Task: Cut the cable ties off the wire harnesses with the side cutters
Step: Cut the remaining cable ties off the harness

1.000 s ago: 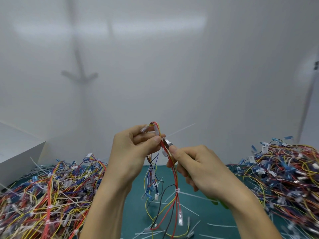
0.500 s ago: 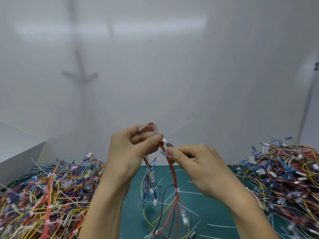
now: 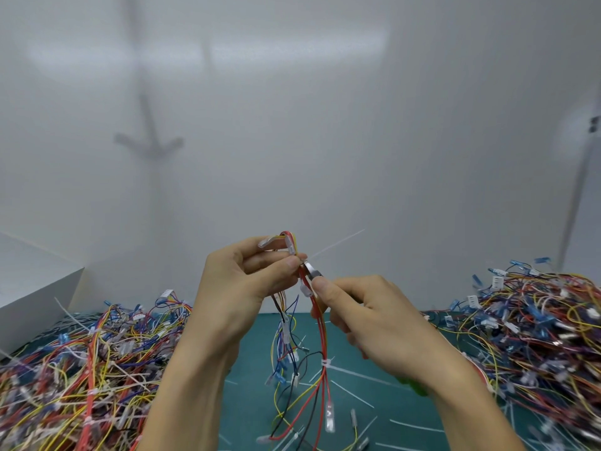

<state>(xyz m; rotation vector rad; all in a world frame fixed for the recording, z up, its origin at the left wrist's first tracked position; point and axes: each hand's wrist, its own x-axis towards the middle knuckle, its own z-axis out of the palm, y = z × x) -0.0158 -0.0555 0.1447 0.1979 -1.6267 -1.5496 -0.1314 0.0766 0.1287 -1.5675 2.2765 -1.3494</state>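
Wire harness point(image 3: 322, 336) held up above green mat point(image 3: 247, 402), loose ends trailed onto it. Top loop pinched between thumb and forefinger of left hand point(image 3: 240, 288). Side cutters point(image 3: 313, 274) gripped in right hand point(image 3: 374, 320), fingers curled round handles. Cutter nose set against cable tie point(image 3: 338, 244) beside left thumb tip, tail pointed up-right. Harness heaps point(image 3: 81, 369) seen left and right of mat. Little changed from half second earlier: hands and cutters kept in place, hanging ends slightly shifted.

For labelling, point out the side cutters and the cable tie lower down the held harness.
side cutters point(image 3: 313, 271), head view, metal tip.
cable tie point(image 3: 326, 362), head view, locking head around the red wires.
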